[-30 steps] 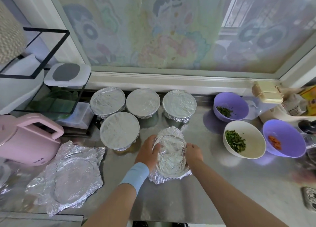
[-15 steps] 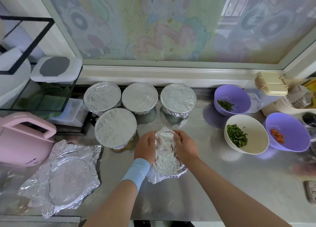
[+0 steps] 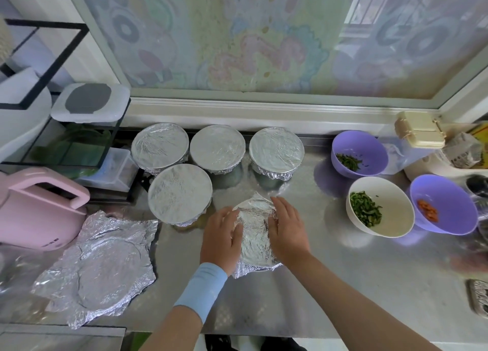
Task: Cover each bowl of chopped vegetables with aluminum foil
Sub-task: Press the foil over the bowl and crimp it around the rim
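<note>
A bowl draped in crinkled foil [image 3: 255,234] sits at the centre of the steel counter. My left hand [image 3: 221,238] presses its left side and my right hand [image 3: 288,230] presses its right side, fingers flat on the foil. Several foil-covered bowls stand behind, the nearest one [image 3: 180,193] just left of my hands. On the right stand three uncovered bowls: a purple bowl [image 3: 359,153] with greens, a white bowl [image 3: 380,210] with chopped greens, and a purple bowl [image 3: 443,204] with orange pieces. A loose foil sheet [image 3: 100,264] lies at the left.
A pink kettle [image 3: 37,209] stands at the far left, in front of a black wire rack [image 3: 66,128] holding containers. A cream lidded box [image 3: 420,130] and packets crowd the back right corner. A window sill runs along the back.
Both hands have slid further over the top of the foil, pressing it down closer around the bowl. The camera has shifted slightly.
</note>
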Motion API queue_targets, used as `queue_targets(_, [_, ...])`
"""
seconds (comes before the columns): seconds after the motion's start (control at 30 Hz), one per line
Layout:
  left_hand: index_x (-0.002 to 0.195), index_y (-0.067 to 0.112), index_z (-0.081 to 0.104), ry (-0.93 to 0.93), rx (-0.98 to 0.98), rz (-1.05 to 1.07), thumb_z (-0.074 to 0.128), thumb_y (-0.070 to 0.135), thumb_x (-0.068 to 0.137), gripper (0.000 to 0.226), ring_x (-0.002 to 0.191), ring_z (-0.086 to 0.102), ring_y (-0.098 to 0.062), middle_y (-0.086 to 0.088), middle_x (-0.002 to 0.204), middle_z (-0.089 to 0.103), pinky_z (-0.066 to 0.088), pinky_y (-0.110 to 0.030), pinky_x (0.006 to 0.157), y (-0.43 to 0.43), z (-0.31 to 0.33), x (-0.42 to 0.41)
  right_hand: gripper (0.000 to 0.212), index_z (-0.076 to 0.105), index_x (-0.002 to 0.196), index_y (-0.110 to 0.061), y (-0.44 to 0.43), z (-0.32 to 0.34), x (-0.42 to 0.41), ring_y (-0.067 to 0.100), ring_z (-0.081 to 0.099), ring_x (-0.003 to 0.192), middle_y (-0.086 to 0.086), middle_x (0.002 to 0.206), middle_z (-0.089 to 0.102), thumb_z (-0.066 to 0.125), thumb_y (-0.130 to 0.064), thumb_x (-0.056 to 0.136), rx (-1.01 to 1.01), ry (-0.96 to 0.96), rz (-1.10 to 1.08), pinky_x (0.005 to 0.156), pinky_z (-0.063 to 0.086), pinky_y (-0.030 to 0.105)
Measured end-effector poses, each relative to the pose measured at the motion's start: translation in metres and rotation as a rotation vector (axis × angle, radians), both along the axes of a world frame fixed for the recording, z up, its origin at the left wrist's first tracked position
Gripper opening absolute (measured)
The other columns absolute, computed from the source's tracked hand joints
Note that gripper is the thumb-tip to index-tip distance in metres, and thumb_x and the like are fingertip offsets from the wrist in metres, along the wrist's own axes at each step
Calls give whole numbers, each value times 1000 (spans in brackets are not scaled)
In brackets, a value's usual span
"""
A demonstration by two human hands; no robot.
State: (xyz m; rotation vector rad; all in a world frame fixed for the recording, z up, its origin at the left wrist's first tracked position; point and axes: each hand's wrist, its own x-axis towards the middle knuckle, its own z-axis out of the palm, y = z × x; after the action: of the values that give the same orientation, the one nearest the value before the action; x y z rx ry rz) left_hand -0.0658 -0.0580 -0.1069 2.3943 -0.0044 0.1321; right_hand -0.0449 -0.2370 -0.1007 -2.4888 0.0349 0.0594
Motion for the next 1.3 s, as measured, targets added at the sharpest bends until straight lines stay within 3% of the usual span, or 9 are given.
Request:
queue_targets(0.13, [139,17,45,85,31,56,50,46,88,59,127,37,-21,-4,138,39,35,-38,107,-8,-2,-21,57,27,153,-25,-4,-4,-15,15,12,149,-3,163,14,39,-30,98,-91,54,125,120,19,37])
queue_targets(0.3, [150,25,30,292,-177,9,58,38,94,64,137,36,-16,4,149,34,32,-31,111,1,2,-16,63,38,147,-15,-9,3,-26,24,14,150,8,162,19,38,-37,87,-313,19,96,118,22,47])
queue_targets(0.47, [129,19,55,166,-40,207,68,34,88,46,116,51,-22,-3,127,52,45,-35,95,-4,13,-17,84,15,155,-20,-16,15,-21,16,1,151,-2,164,0,52,-28,80,-250,61,259,120,18,40])
queue_targets(0.6, [109,19,71,155,-78,319,69,30,88,24,95,64,-22,-1,103,69,49,-29,82,-12,20,-17,78,25,153,-21,-18,17,-25,22,28,143,-1,158,24,54,-33,81,-261,109,229,115,25,37])
queue_targets(0.73, [124,19,66,274,-203,245,50,19,100,29,108,63,-19,3,117,69,42,-20,88,-16,27,-12,71,38,143,-17,-16,18,-31,27,54,111,2,122,52,53,-40,78,-370,61,90,102,36,39])
queue_targets(0.87, [136,22,53,426,-434,296,38,22,103,36,120,54,-19,4,134,58,38,-23,98,-29,27,-8,78,34,147,-13,-12,17,-28,30,47,122,8,129,49,55,-33,74,-324,31,106,107,35,42])
queue_targets(1.07, [118,28,64,548,-757,386,36,36,99,35,108,61,-20,5,115,66,47,-43,102,-38,18,-3,86,19,152,-16,-2,17,-29,25,35,127,1,140,35,57,-31,76,-123,172,34,109,34,37])
queue_targets(1.17, [118,21,64,582,-675,330,36,34,102,36,116,56,-25,-2,122,63,43,-39,105,-36,18,4,86,16,153,-22,-4,18,-30,24,35,124,-1,136,35,56,-33,78,-111,210,4,105,39,39])
queue_targets(1.3, [137,13,51,301,-274,294,41,21,102,38,134,37,-24,-6,142,43,28,-35,112,-34,14,-1,72,27,146,-27,-10,20,-29,26,43,118,2,127,42,55,-38,81,-156,233,3,101,42,40])
